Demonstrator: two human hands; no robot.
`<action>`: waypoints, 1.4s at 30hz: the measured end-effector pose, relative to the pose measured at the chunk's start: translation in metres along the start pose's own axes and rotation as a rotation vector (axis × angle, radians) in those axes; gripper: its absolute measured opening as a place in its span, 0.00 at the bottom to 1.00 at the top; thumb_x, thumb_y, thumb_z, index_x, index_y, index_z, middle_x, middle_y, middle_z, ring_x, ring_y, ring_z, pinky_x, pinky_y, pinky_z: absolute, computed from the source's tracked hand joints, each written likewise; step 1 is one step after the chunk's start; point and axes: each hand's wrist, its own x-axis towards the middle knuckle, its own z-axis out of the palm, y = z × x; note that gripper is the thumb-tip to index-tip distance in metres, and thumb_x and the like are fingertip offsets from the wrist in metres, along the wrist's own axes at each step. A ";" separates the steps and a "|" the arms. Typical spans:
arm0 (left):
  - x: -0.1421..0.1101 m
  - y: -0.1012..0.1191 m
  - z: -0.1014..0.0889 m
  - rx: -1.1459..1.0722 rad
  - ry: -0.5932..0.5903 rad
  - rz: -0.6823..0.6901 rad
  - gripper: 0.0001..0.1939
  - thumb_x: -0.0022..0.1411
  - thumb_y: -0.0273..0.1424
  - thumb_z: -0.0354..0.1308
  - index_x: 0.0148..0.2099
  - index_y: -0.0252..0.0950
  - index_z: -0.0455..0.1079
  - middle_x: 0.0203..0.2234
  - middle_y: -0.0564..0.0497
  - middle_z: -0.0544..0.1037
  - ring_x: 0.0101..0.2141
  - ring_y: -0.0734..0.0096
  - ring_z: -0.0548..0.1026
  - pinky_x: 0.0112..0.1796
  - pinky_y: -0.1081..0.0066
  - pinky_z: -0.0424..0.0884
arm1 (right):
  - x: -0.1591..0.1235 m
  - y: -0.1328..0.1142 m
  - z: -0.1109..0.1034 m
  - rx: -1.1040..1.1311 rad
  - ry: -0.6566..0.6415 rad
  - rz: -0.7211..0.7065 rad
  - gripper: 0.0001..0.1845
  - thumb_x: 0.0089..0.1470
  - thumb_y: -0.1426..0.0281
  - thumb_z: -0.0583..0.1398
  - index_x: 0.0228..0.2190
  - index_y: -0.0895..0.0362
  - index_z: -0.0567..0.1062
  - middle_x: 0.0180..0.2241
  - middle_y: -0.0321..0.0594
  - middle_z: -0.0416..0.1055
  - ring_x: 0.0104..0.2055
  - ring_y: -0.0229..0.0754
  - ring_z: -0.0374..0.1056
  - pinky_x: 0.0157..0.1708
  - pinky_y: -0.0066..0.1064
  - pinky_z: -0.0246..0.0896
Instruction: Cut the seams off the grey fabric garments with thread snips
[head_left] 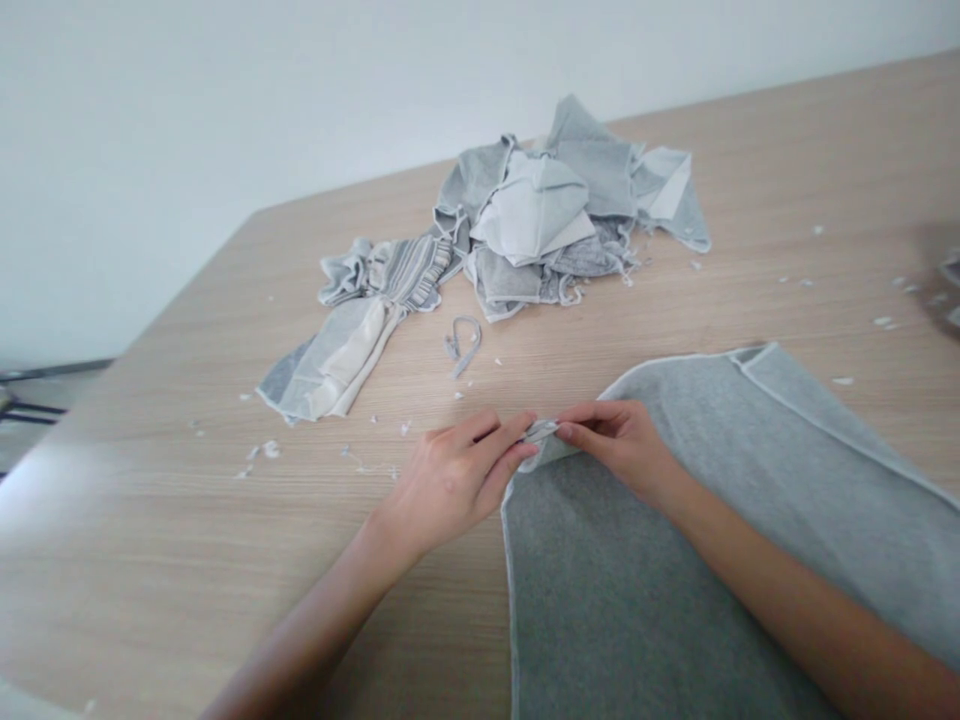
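A large piece of grey fabric (630,580) with pale stitched edges covers the front right of the table. My left hand (465,465) pinches a folded corner of it between thumb and fingers. Close beside, my right hand (615,440) has thumb and forefinger closed on the same edge, the fingertips of both hands nearly touching. The corner is bunched and lifted a little off the table. Exactly how the layers fold under my fingers is hidden.
A heap of grey and white fabric pieces (525,210) lies at the back. Left of it rests a striped, gathered fabric piece (405,270). A thin grey strip (465,345) curls on the wooden table (225,560), among scattered lint and thread scraps (270,449).
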 end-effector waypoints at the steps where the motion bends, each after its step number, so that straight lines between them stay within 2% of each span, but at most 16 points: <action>1: 0.000 0.001 0.000 -0.016 0.006 0.000 0.15 0.74 0.34 0.53 0.57 0.34 0.72 0.34 0.49 0.79 0.29 0.72 0.77 0.29 0.73 0.72 | 0.000 0.000 0.000 0.003 0.001 0.000 0.13 0.45 0.56 0.73 0.29 0.52 0.85 0.28 0.37 0.81 0.28 0.39 0.73 0.30 0.31 0.67; 11: 0.004 0.005 0.000 -0.153 0.013 -0.083 0.14 0.73 0.31 0.55 0.54 0.31 0.76 0.29 0.50 0.76 0.28 0.73 0.74 0.29 0.73 0.69 | 0.000 -0.005 0.002 0.028 0.005 -0.018 0.14 0.44 0.57 0.73 0.29 0.53 0.85 0.29 0.37 0.82 0.30 0.39 0.74 0.33 0.31 0.68; 18: 0.006 0.004 -0.001 -0.197 0.033 -0.081 0.12 0.72 0.29 0.57 0.52 0.30 0.78 0.27 0.51 0.76 0.27 0.72 0.74 0.29 0.73 0.68 | 0.001 -0.004 0.002 0.057 0.021 -0.033 0.12 0.44 0.58 0.74 0.28 0.51 0.85 0.28 0.36 0.81 0.29 0.37 0.73 0.32 0.29 0.67; 23: 0.006 0.004 -0.004 -0.159 0.023 -0.081 0.14 0.72 0.30 0.57 0.53 0.29 0.77 0.32 0.48 0.79 0.30 0.71 0.76 0.32 0.71 0.71 | 0.000 -0.004 0.002 0.054 0.008 -0.027 0.11 0.45 0.59 0.74 0.29 0.51 0.85 0.29 0.36 0.82 0.30 0.38 0.73 0.32 0.30 0.67; 27: 0.004 0.003 -0.003 -0.099 0.032 -0.038 0.15 0.72 0.32 0.57 0.55 0.30 0.75 0.31 0.49 0.77 0.27 0.72 0.75 0.28 0.72 0.69 | 0.000 -0.005 0.002 0.046 0.009 -0.030 0.12 0.46 0.58 0.73 0.28 0.52 0.85 0.29 0.37 0.81 0.29 0.38 0.73 0.30 0.30 0.66; 33: 0.002 0.004 -0.001 0.035 0.037 0.006 0.16 0.72 0.34 0.58 0.57 0.32 0.73 0.32 0.49 0.77 0.26 0.71 0.76 0.27 0.70 0.71 | 0.000 -0.006 0.002 0.044 0.022 -0.039 0.12 0.44 0.58 0.74 0.28 0.51 0.85 0.27 0.36 0.81 0.28 0.36 0.72 0.29 0.28 0.65; 42: 0.003 0.005 0.003 0.089 0.065 0.040 0.16 0.73 0.35 0.56 0.57 0.31 0.73 0.31 0.49 0.77 0.26 0.70 0.77 0.26 0.70 0.72 | 0.001 -0.006 0.002 0.019 0.024 -0.042 0.13 0.44 0.56 0.73 0.27 0.52 0.84 0.27 0.37 0.81 0.28 0.38 0.72 0.30 0.30 0.67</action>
